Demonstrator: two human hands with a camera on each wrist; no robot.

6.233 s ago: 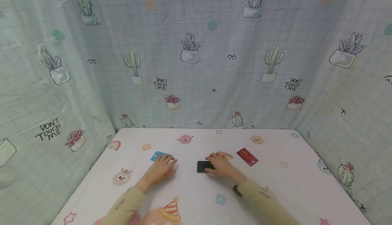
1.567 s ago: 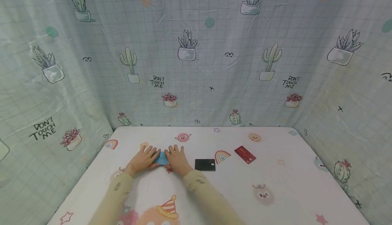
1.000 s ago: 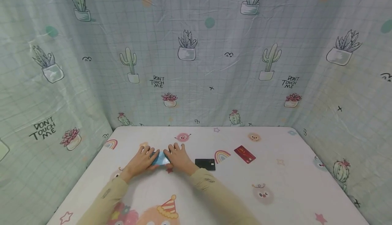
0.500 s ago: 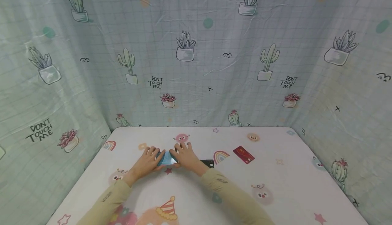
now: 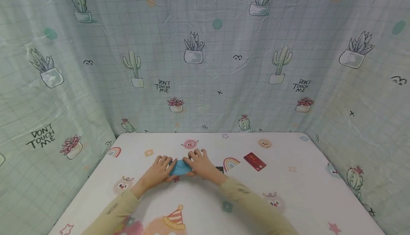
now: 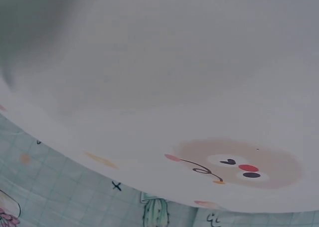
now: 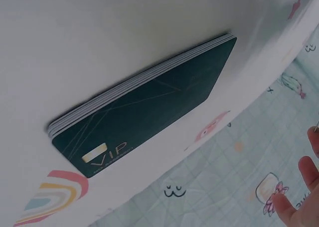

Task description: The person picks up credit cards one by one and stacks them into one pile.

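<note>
Both hands hold a blue card (image 5: 180,167) between them, just above the table; whether it is one card or several cannot be told. My left hand (image 5: 159,170) pinches its left end, thumb at the near edge. My right hand (image 5: 201,165) pinches the right end, fingertips along the far side. A neat stack of dark VIP cards (image 7: 149,105) lies flat under the right wrist; in the head view the right hand hides most of it. Some right-hand fingers (image 7: 308,172) show at the right wrist view's edge. The left wrist view shows neither card nor clear fingers.
A red VIP card (image 5: 255,161) lies at an angle on the table, right of the printed rainbow. The white table (image 5: 294,188) carries cartoon prints. Cactus-patterned cloth (image 5: 217,75) hangs behind it and at both sides.
Earlier the right hand was on the dark cards, then joined the left at the blue card. Both hands now carry the blue card rightward, and the right hand covers much of the dark stack.
</note>
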